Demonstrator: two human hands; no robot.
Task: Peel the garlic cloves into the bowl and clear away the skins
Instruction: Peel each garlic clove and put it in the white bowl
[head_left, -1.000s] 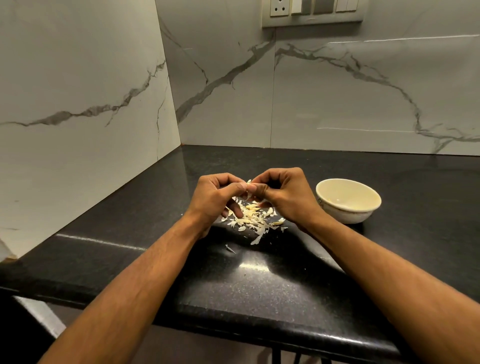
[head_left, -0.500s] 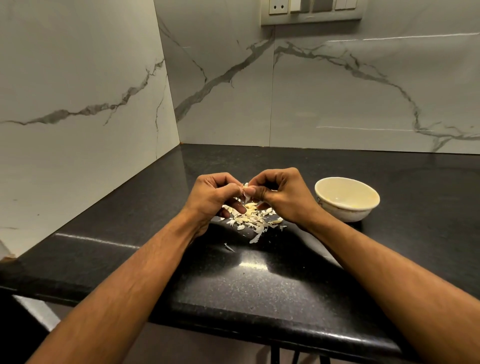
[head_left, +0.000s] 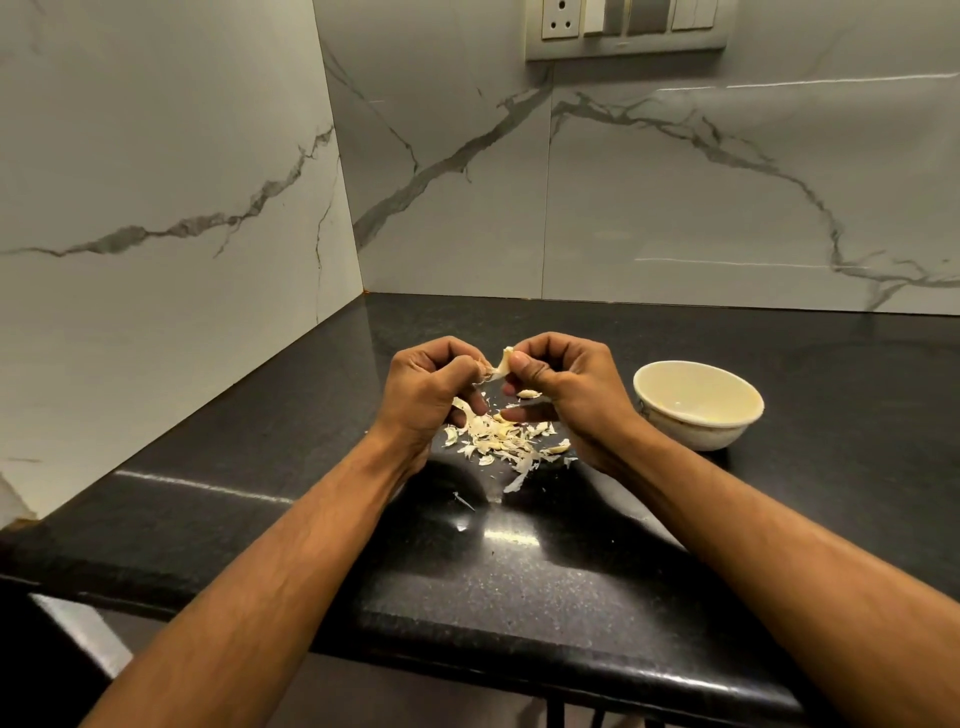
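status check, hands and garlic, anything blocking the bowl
Left hand and right hand both pinching one garlic clove, skin half off. Skins pile beneath. Bowl right, path clear.

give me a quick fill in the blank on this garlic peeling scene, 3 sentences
1. The bowl stands on the person's ____ side.
2. The pile of skins lies on the black ____, below the hands.
3. The left hand and right hand together pinch a garlic clove ____ the pile.

Missing words: right; counter; above
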